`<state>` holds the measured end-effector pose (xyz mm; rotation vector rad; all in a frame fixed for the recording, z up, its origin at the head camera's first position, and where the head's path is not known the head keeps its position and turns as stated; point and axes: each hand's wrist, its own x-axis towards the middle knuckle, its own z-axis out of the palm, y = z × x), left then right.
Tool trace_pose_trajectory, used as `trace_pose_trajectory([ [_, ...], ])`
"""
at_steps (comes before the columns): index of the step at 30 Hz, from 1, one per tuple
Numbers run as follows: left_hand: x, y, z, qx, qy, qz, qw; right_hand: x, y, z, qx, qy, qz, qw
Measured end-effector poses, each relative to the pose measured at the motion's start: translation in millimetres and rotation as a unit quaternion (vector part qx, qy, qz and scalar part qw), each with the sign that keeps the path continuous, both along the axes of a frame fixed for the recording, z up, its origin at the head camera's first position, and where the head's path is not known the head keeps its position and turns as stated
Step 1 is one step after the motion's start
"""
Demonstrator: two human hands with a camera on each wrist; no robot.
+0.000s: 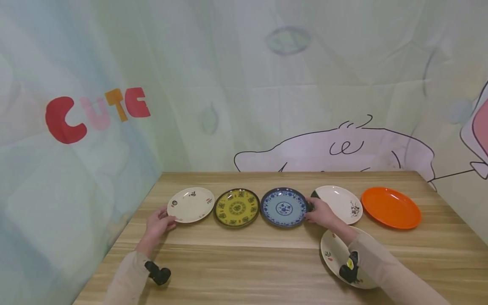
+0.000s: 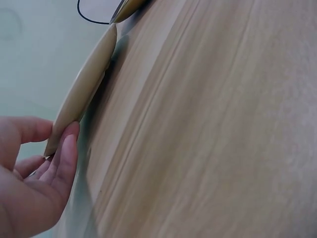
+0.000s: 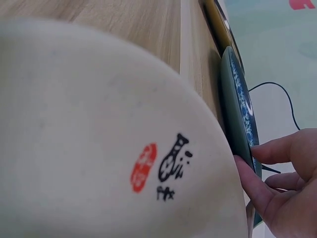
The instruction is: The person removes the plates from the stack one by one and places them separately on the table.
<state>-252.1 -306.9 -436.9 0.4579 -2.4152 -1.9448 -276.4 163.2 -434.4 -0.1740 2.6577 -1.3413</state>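
At the left end of a row of plates, my left hand pinches the rim of a cream plate with small dark motifs. The left wrist view shows thumb and fingers on either side of this plate's edge. My right hand pinches the right rim of a blue-and-white patterned plate. In the right wrist view its thumb and a finger meet at the blue plate's edge. Between the two held plates lies a yellow-green plate with a dark rim.
Right of the blue plate are a white plate with a black patch, partly behind my right hand, and an orange plate. Another cream plate lies nearer, under my right forearm. The wooden table meets a printed cloth backdrop.
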Motion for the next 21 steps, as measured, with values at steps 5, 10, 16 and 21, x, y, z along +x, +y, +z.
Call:
trace_pose_trajectory([
  [5,0.1,-0.8,0.1,-0.031,-0.006,-0.002,0.9995,-2.3,-2.2,-0.6,0.001,-0.007,-0.002,1.0000],
  [10,0.8,-1.9,-2.3,-0.064,-0.015,0.002,0.9978,-3.1,-3.5,-0.5,0.004,-0.014,-0.002,0.9999],
  [16,1.1,-4.2,-4.5,-0.080,-0.018,0.004,0.9966,-5.0,-4.2,-0.8,0.013,-0.010,0.000,0.9999],
  [21,1.7,-3.8,-4.4,-0.080,-0.016,0.001,0.9967,-7.6,-4.6,-2.7,0.020,-0.012,-0.004,0.9997],
])
